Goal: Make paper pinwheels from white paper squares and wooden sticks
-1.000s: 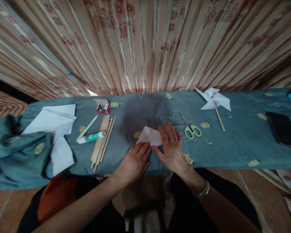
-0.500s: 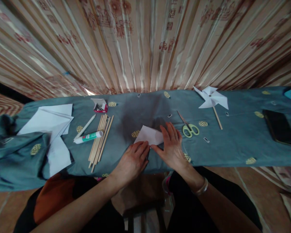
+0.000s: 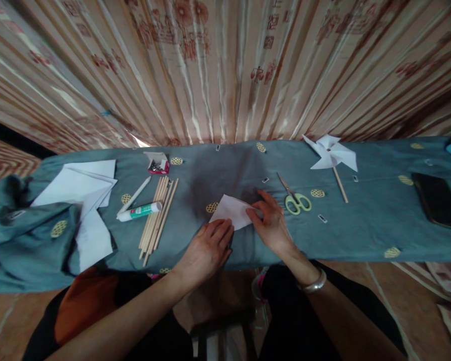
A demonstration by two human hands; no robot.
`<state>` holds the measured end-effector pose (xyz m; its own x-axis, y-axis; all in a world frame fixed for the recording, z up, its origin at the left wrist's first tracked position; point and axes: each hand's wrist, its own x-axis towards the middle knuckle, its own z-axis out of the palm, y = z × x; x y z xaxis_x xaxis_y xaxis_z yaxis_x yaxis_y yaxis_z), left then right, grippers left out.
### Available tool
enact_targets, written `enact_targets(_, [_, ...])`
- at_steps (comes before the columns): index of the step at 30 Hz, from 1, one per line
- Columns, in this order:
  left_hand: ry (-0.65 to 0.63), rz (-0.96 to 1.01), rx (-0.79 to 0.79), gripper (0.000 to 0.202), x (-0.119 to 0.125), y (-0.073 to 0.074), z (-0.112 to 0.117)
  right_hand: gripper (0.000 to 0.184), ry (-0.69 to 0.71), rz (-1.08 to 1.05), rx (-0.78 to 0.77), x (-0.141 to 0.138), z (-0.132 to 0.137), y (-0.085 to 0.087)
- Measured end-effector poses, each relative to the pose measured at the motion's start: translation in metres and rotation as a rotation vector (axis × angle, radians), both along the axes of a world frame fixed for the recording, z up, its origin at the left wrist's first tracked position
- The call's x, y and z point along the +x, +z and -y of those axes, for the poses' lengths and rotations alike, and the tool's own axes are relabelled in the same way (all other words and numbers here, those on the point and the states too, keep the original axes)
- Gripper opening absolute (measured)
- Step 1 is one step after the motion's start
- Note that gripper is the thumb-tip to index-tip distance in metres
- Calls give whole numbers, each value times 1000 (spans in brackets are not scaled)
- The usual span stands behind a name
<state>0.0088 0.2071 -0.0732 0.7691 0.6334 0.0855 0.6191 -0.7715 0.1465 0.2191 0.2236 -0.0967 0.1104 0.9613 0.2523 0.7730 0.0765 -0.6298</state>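
A folded sheet of white paper (image 3: 231,209) lies on the cloth in front of me, its top corner pointing away. Along its lower left edge my left hand (image 3: 212,243) is closed, fingers together and holding the paper against the cloth; its thumb is mostly hidden. My right hand (image 3: 269,220) pinches the paper's right corner between thumb and fingers. Just beyond that hand lie scissors (image 3: 293,198) with green handles. Farther right is a white paper pinwheel (image 3: 330,151) on a wooden stick (image 3: 340,184).
On the left, a glue stick (image 3: 141,211) and a white pen-like stick (image 3: 135,194) lie by several wooden sticks (image 3: 158,215). Behind them stands a small open box (image 3: 158,164) of metal bits. White sheets (image 3: 84,185) lie far left, a dark phone (image 3: 438,200) far right. A curtain (image 3: 225,70) hangs behind.
My right hand's fingers have drawn in to pinch the paper's right corner; before, they were spread over its right edge. The left hand stays in place. The view has shifted slightly.
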Motion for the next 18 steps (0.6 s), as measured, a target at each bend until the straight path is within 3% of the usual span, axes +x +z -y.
enact_targets(18, [-8, 2, 14, 49, -3, -3, 0, 13, -17, 30, -48, -5, -5, 4])
